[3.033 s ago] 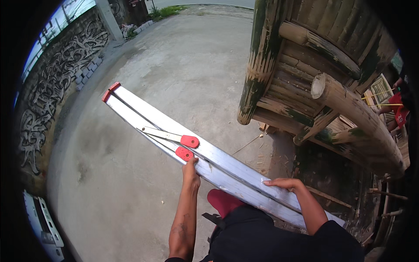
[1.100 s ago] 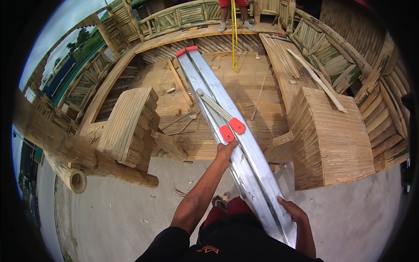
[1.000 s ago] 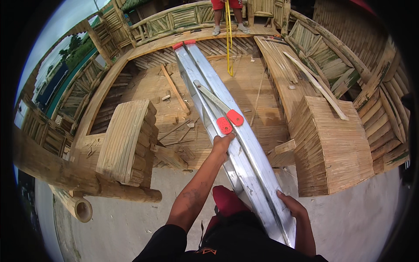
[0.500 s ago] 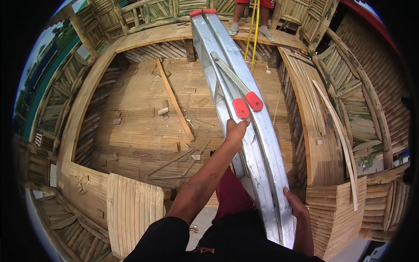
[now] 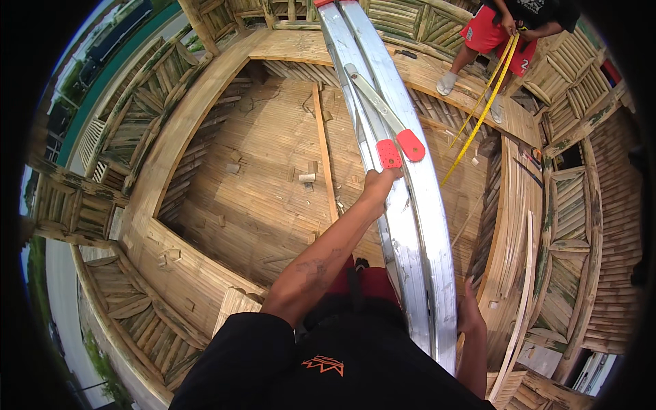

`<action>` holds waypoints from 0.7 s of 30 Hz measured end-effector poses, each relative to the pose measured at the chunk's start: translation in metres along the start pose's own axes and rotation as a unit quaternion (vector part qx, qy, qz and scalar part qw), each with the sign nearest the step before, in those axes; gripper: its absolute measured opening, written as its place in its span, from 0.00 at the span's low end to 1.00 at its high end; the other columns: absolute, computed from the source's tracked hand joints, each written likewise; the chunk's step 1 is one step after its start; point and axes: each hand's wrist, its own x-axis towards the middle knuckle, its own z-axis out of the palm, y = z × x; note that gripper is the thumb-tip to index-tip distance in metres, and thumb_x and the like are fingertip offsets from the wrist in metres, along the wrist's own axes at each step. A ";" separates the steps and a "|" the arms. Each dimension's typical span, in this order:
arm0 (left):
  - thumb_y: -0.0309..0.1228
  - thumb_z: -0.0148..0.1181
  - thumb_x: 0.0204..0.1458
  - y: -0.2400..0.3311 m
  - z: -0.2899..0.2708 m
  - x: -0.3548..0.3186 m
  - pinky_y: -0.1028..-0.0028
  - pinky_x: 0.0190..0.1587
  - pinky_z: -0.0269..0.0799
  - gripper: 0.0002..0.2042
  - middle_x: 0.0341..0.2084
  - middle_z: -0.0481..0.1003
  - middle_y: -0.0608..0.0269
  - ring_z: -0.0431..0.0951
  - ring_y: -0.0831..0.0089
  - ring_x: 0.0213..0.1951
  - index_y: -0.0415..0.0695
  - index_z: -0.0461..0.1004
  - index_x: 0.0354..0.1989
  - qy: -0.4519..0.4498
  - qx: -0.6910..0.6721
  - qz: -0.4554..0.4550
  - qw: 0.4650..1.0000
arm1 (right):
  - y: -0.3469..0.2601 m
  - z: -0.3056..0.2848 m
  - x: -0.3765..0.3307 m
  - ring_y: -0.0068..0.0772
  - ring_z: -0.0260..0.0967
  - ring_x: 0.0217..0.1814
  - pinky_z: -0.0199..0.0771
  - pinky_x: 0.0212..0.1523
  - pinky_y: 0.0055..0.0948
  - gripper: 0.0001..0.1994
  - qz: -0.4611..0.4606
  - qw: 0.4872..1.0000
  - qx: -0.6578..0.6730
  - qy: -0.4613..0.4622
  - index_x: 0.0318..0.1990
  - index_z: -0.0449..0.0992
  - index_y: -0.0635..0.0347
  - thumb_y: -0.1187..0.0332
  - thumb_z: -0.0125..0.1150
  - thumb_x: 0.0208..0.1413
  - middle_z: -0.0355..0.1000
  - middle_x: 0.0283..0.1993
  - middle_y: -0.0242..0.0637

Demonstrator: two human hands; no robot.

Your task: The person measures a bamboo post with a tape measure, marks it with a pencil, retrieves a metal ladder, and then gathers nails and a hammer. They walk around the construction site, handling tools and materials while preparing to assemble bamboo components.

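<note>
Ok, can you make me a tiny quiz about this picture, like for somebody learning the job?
1. Which is nearer the red plates on the folded metal ladder? (a) left hand (b) right hand
2. True or false: the other person wears blue shorts.
3. Fill in: a yellow ____ hangs from that person's hands.

Key: 1. a. 2. False, red shorts. 3. Measuring tape.

Folded silver ladder (image 5: 433,225) in left fingers (image 5: 391,175)
</note>
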 end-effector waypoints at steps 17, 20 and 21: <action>0.65 0.37 0.57 0.052 -0.207 0.054 0.52 0.55 0.68 0.42 0.53 0.68 0.41 0.73 0.53 0.51 0.35 0.59 0.63 -0.241 -0.168 -0.245 0.924 | -0.168 0.254 0.143 0.42 0.75 0.47 0.75 0.51 0.38 0.33 0.078 0.985 -0.023 -0.151 0.55 0.68 0.73 0.46 0.51 0.58 0.73 0.51 0.55; 0.63 0.46 0.56 0.069 -0.228 0.095 0.55 0.46 0.76 0.38 0.43 0.75 0.43 0.79 0.57 0.43 0.37 0.65 0.59 -0.268 -0.239 -0.127 0.925 | -0.177 0.328 0.167 0.41 0.76 0.45 0.76 0.50 0.38 0.31 0.050 0.991 -0.033 -0.123 0.54 0.70 0.72 0.49 0.53 0.58 0.74 0.49 0.54; 0.63 0.47 0.55 0.078 -0.241 0.102 0.55 0.45 0.76 0.38 0.43 0.75 0.43 0.79 0.57 0.42 0.37 0.65 0.58 -0.276 -0.246 -0.116 0.922 | -0.180 0.356 0.177 0.40 0.77 0.42 0.77 0.46 0.36 0.27 0.029 0.993 -0.026 -0.112 0.51 0.71 0.72 0.53 0.53 0.55 0.74 0.46 0.53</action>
